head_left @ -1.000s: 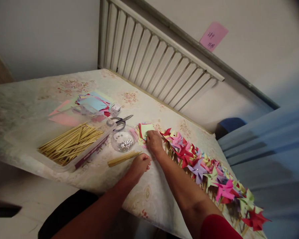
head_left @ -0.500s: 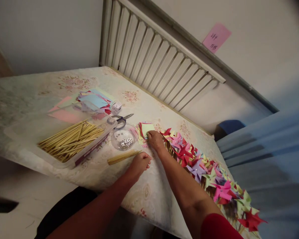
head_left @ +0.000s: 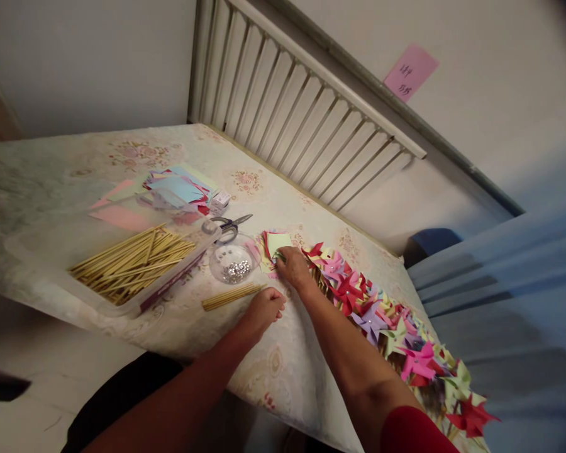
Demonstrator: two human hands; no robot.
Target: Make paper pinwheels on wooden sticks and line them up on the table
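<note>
My right hand (head_left: 294, 268) is at a small stack of coloured paper squares (head_left: 278, 241), pale green on top with red and yellow edges below. Its thumb and fingers are closed at the stack's near corner, where a bit of paper looks bent up. My left hand (head_left: 266, 304) rests lower on the table with its fingers curled closed; whatever lies inside them is hidden. Beside it is a small bundle of thin wooden sticks (head_left: 230, 297). Just beyond the bundle, a round clear dish (head_left: 214, 269) contains small silvery pieces (head_left: 237, 271).
A clear plastic box (head_left: 116, 309) of wooden sticks (head_left: 132, 264) stands on the left. Scissors (head_left: 231, 229), a small box (head_left: 219, 202) and coloured paper sheets (head_left: 170, 189) lie behind it. Many paper pinwheels (head_left: 370, 322) line the right side. A radiator (head_left: 292, 107) runs along the wall.
My right fingers have shifted slightly at the stack's corner, and the paper there looks a little more bent. My left hand stays almost still.
</note>
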